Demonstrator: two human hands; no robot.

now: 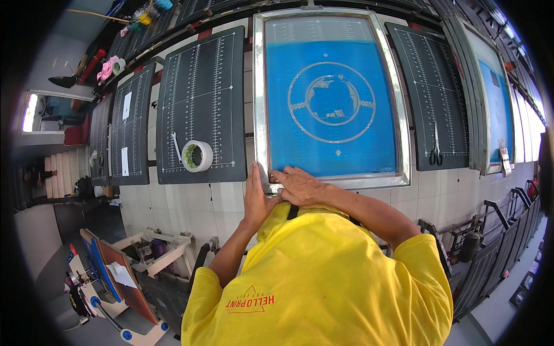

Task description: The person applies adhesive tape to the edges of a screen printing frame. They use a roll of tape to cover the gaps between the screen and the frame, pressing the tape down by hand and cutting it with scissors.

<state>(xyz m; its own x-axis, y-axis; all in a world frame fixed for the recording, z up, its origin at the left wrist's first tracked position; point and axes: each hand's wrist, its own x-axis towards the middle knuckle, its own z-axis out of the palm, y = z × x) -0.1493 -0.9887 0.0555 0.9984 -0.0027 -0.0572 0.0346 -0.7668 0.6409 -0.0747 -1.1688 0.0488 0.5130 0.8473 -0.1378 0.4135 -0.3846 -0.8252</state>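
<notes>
A screen printing frame (pixel 259 86) with silver edges lies flat in front of me. Its blue mesh carries a pale ring design with a smaller badge inside. Both hands are at its near left corner. My left hand (pixel 255 195) lies along the outer left edge, fingers pointing away from me and thumb toward the corner, closed against the frame. My right hand (pixel 301 185) reaches across from the right, its bent fingers over the near edge beside the corner. What the fingertips press on is partly hidden.
Left of the frame, a black ruled board (pixel 199 109) bears a roll of tape (pixel 197 156) and a thin pale tool (pixel 176 146). Scissors (pixel 435 144) lie on the right-hand black board (pixel 424 86). Another blue screen (pixel 495 109) stands farther right. A wheeled stand (pixel 124 277) is at lower left.
</notes>
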